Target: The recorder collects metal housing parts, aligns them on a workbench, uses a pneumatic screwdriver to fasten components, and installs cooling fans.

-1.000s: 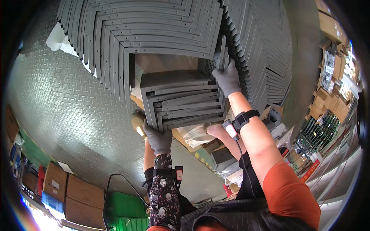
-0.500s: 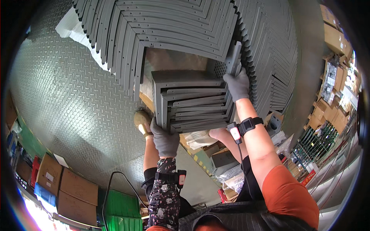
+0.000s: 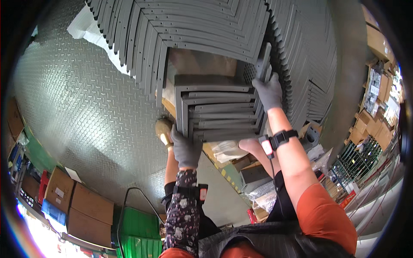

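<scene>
Between my hands is a bundle of dark grey L-shaped metal brackets [image 3: 215, 81], nested with gaps between their arms. My left hand [image 3: 186, 150], in a grey glove, is closed around the bundle's lower left ends; its fingertips are partly hidden behind the metal. My right hand [image 3: 270, 92], also gloved, grips the bundle's right side, where several bracket ends stick up past the thumb. Just beyond lies a large stack of similar nested grey brackets [image 3: 198, 28] with small holes along their arms.
More nested brackets [image 3: 301, 38] lie to the right. Brown cardboard [image 3: 200, 62] shows beyond the bundle. Raised-pattern metal flooring [image 3: 86, 90] spreads out at left. Cardboard boxes [image 3: 88, 206] and a green bin [image 3: 140, 228] stand at lower left; a green rack [image 3: 355, 161] stands at right.
Inside the bundle, the tilted brackets now sit more level and evenly spaced. Both hands keep their hold. The whole view has shifted slightly, with the scene appearing a little farther right.
</scene>
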Tool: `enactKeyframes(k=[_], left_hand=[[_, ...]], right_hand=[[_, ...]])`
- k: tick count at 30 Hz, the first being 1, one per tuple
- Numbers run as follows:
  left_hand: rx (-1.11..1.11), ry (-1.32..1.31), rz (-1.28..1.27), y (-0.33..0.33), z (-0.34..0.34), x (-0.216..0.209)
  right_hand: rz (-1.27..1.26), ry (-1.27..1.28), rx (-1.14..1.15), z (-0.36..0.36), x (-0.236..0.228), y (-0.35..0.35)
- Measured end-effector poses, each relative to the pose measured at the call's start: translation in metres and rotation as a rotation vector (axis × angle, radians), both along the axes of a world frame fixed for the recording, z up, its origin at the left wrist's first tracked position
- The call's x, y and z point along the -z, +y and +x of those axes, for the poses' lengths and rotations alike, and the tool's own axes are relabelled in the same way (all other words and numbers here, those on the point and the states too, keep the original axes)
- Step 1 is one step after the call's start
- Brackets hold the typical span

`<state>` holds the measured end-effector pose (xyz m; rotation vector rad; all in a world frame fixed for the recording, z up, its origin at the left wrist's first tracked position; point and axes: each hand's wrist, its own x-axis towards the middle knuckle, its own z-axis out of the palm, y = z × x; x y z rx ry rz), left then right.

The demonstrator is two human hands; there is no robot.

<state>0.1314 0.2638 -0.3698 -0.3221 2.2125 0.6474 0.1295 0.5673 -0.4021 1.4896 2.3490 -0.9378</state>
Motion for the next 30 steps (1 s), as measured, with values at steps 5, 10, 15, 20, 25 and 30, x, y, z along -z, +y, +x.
enactKeyframes(k=[5,10,15,20,25,30], left_hand=[[-0.043,0.177,0.109,0.0,0.016,0.009],[-0.013,0.17,0.016,-0.003,0.024,0.005],[-0.099,0.03,0.01,-0.007,0.017,0.004],[-0.089,0.105,0.053,-0.01,0.013,0.006],[-0.083,0.193,0.142,-0.005,0.008,0.001],[-0.079,0.072,0.098,-0.003,0.012,-0.019]], right_hand=[[-0.003,0.065,0.051,0.012,0.007,-0.014],[-0.103,0.028,0.131,0.02,0.003,-0.021],[0.067,-0.04,0.007,0.016,0.004,-0.017],[0.055,-0.001,0.018,0.014,0.001,-0.017],[0.111,-0.033,0.033,0.01,-0.002,-0.019],[0.079,0.105,0.015,0.02,-0.005,-0.011]])
